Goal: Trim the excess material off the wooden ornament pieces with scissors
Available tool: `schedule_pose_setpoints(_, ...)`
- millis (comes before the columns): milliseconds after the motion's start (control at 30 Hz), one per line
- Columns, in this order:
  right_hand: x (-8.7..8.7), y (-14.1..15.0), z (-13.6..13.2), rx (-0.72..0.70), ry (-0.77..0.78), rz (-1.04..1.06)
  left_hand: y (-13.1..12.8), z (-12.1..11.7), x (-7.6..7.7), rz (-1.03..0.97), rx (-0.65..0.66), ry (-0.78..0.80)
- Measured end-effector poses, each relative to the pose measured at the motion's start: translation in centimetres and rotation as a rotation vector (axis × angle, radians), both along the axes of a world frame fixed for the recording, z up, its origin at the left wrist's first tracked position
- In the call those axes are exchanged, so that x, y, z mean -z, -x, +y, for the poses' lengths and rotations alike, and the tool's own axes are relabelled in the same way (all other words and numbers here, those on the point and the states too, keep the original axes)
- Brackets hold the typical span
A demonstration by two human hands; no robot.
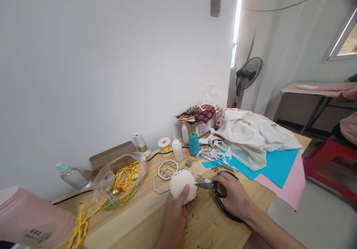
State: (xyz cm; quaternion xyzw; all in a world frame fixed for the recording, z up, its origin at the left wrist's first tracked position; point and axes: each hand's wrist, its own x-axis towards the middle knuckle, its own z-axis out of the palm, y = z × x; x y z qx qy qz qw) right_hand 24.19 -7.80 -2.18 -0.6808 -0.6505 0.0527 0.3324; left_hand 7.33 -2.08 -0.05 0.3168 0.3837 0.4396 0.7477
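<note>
My left hand (pixel 176 219) grips a cream rounded fabric pad (pixel 181 182) with a stitched-looking brown-and-white edge, the thumb lying across its face. In my right hand (pixel 235 195) is a pair of black-handled scissors (pixel 206 185), its blades pointing left at the pad's right edge. The blades look nearly closed; whether they touch the pad I cannot tell. Just behind the pad lie wooden lattice cutouts (pixel 168 169) and a pale cord loop (pixel 160 190). A small green ball (pixel 189 163) rests beyond the pad.
A teal thread cone (pixel 193 144), glue bottle (pixel 177 149) and yellow thread spool (pixel 165 145) line the wall side. At left are a plastic bag of yellow cords (pixel 125 178) and a pink bin (pixel 33 219). White cloth (pixel 251 133) covers blue sheets (pixel 281 165) at right.
</note>
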Motion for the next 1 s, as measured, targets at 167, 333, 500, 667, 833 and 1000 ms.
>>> schedule_pose_setpoints(167, -0.3, 0.2, 0.7, -0.03, 0.063, -0.054, 0.1, -0.3, 0.8, -0.027, 0.028, -0.048)
schedule_pose_setpoints(333, -0.7, 0.1, 0.9, -0.064, 0.074, -0.091, 0.3, -0.4, 0.9, 0.027, -0.024, -0.042)
schedule_pose_setpoints(500, -1.0, -0.1, 0.9, -0.139, 0.116, -0.097, 0.7, -0.9, 0.5, 0.029, 0.036, -0.021)
schedule_pose_setpoints(667, -1.0, -0.3, 0.8, -0.171, 0.115, -0.113, 0.7, -0.8, 1.1, 0.04, 0.041, -0.039)
schedule_pose_setpoints(833, -0.7, -0.4, 1.0, -0.181, 0.066, -0.146, 0.5, -1.0, 1.6, 0.015, 0.044, -0.064)
schedule_pose_setpoints(1000, -0.3, -0.1, 1.6, -0.203, 0.051, -0.156, 0.6, -0.9, 1.3, 0.022, -0.024, -0.041)
